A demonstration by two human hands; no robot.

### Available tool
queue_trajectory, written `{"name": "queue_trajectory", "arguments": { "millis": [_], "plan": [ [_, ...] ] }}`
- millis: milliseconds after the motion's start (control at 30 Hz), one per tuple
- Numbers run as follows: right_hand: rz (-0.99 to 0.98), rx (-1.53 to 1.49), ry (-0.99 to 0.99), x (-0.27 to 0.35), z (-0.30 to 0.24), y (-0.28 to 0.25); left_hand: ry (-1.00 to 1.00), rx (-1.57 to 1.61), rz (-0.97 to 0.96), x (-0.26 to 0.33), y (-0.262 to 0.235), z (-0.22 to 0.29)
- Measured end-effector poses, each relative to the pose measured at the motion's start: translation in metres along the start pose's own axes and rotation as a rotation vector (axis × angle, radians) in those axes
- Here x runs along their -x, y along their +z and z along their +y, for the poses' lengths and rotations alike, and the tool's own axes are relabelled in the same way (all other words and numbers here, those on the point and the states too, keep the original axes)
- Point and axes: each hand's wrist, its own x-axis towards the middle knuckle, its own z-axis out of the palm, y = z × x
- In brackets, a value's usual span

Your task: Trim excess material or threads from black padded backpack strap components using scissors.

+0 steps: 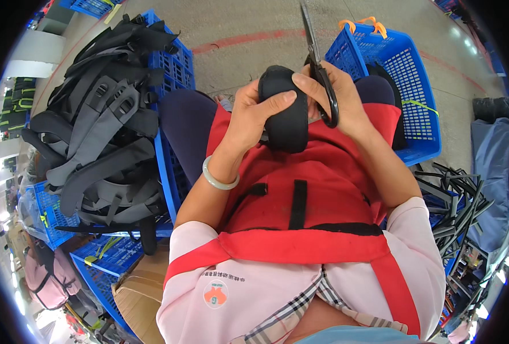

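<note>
Above my lap, a black padded strap (287, 123) is bent over with its rounded top up. My left hand (251, 112) is closed on its left side, thumb across the front. My right hand (339, 94) is closed round the scissors (323, 86), whose black handle loops hang beside the palm and whose blades point up and away from me. The right thumb also presses against the strap's upper right edge. The fingers behind the strap are hidden.
To the left, grey and black padded straps (102, 120) are heaped on a blue crate (171, 166). Another blue crate (424, 123) with dark pieces inside stands at the right. Black strips (452, 198) lie below it. A cardboard box (142, 289) is at the lower left.
</note>
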Motion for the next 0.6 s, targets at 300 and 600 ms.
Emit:
{"name": "queue_trajectory", "arguments": {
  "millis": [300, 600],
  "plan": [
    [-0.031, 0.869, -0.035, 0.042, 0.021, -0.054, -0.044, 0.252, 0.099, 0.0, -0.006, -0.006],
    [-0.052, 1.036, -0.192, 0.048, 0.009, -0.059, -0.065, 0.177, 0.017, 0.0, 0.007, -0.008]
  ]
}}
